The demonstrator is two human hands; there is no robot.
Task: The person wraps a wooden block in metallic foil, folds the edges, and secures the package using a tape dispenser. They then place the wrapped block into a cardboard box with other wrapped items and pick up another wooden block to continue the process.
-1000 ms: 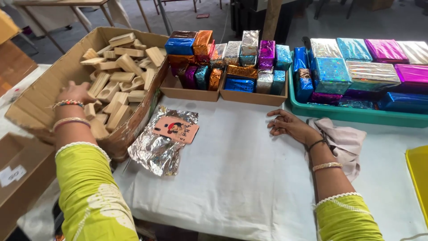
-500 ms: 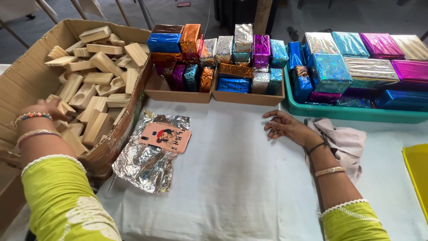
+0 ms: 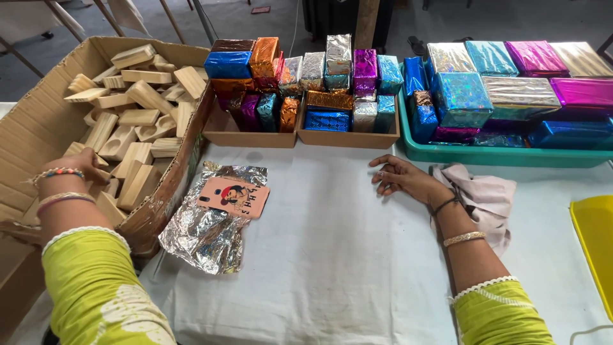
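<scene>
My left hand (image 3: 80,165) reaches into a large cardboard box (image 3: 38,121) at the left, which is full of pale wooden blocks (image 3: 137,118). Its fingers curl down over one block near the box's front; whether it grips the block is not clear. My right hand (image 3: 402,179) rests palm down on the white cloth-covered table (image 3: 332,255), fingers loosely apart and holding nothing. Between the hands lies a crumpled sheet of silver foil (image 3: 204,236) with a pink phone case (image 3: 233,197) on top of it.
Two low cardboard trays (image 3: 255,137) at the back hold several foil-wrapped blocks (image 3: 300,83) in many colours. A teal tray (image 3: 498,156) at the back right holds bigger wrapped parcels. A pale pink rag (image 3: 485,195) lies by my right wrist. A yellow tray (image 3: 594,243) shows at the right edge.
My left hand has drawn back from deeper in the box to the blocks near its front. My right hand has stayed on the table. The view has shifted slightly.
</scene>
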